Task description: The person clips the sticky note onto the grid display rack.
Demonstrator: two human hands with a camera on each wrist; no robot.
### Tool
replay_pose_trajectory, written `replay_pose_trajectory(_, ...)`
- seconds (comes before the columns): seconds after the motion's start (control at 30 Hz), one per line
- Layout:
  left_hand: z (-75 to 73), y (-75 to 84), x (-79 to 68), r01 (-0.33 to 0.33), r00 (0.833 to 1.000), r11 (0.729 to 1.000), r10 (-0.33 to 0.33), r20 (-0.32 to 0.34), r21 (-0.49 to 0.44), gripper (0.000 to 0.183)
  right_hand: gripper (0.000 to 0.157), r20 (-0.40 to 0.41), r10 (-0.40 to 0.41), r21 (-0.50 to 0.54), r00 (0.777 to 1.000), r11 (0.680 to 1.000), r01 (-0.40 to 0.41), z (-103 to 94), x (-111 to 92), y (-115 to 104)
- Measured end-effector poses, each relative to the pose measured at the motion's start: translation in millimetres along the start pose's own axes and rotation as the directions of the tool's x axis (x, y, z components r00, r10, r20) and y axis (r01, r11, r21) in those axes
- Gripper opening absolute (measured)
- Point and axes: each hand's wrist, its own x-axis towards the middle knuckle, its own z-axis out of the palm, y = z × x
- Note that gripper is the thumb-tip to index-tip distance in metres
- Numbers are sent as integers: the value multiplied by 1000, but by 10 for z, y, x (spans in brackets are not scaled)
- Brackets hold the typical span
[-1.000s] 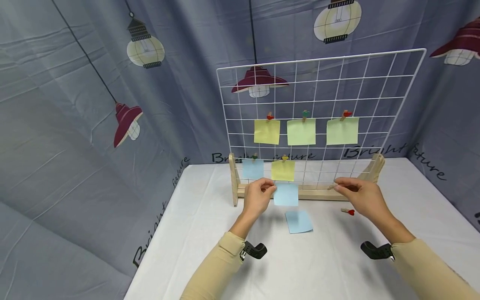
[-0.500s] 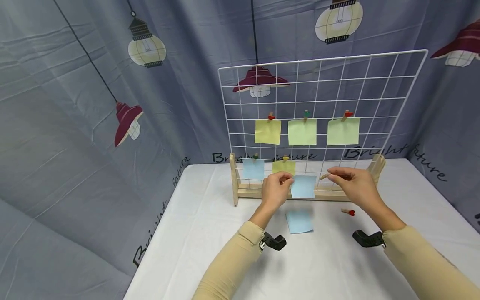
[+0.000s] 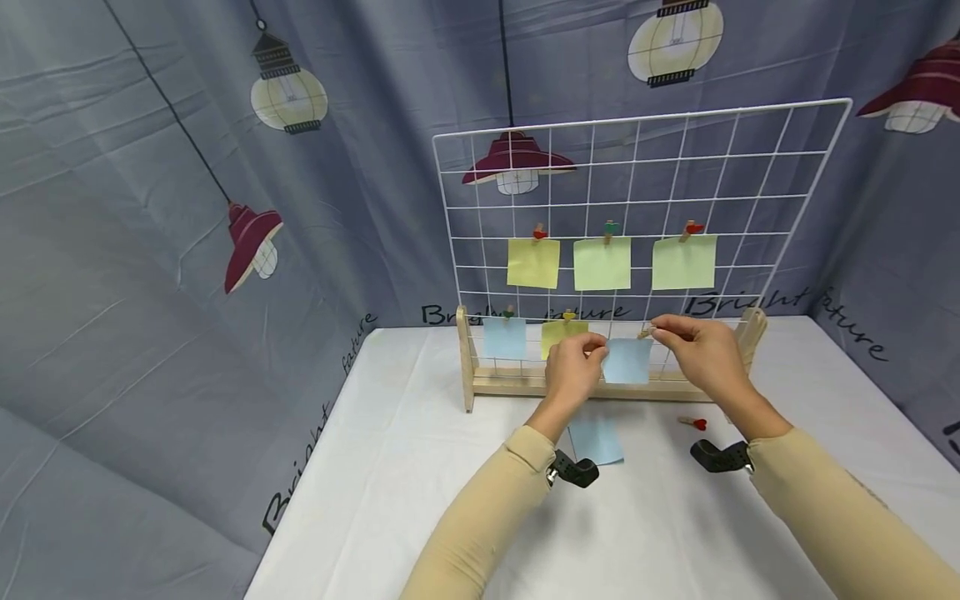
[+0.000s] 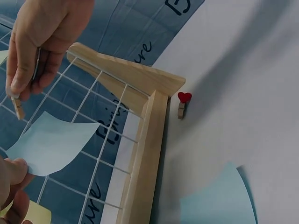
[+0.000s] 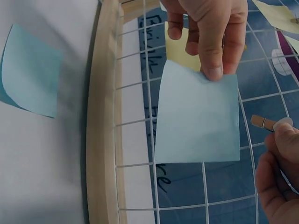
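Observation:
My left hand [image 3: 573, 367] pinches a blue sticky note [image 3: 627, 361] by its left edge, in front of the lower part of the white wire grid [image 3: 675, 200]. My right hand [image 3: 701, 350] pinches a small wooden clothespin [image 5: 263, 122] close to the note's upper right corner. In the right wrist view the clothespin's tip points toward the note, with a gap between them. Yellow and green notes [image 3: 603, 264] hang in a row above, each under a heart-topped clip. A blue note [image 3: 505, 338] and a partly covered yellow note [image 3: 555, 335] hang lower left.
The grid stands in a wooden base [image 3: 517, 383] on a white-covered table [image 3: 420, 500]. Blue notes [image 3: 596, 442] lie on the table before it, partly behind the left forearm. A red-heart clothespin [image 4: 182, 105] lies to their right. Printed curtain [image 3: 360, 167] surrounds the table.
My left hand has carried the blue note rightward and slightly up along the grid. My right hand has come left and up with the clothespin, so the two hands are closer together.

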Motion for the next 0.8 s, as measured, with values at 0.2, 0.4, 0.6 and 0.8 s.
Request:
replay_pose_trajectory(0.2,85,42,57,16,1000,1000,-15,-18,21,11,37,-18,13,-4,1000,1000,-13,12,100,-21)
replay_pose_trajectory(0.4,122,93,120,19,998,1000,-19,-53,-3,8,29,-97,-72,-63,993,996,66,36,216,-48)
replay_pose_trajectory(0.6,147,132,158,40,994,999,-39,-103,4,5,30,-87,-60,-66,994,996,54,71,270,-50)
replay_pose_trajectory(0.8,171,147,182,64,990,998,-62,-125,14,5,26,-93,-113,-88,989,991,105,113,317,-62)
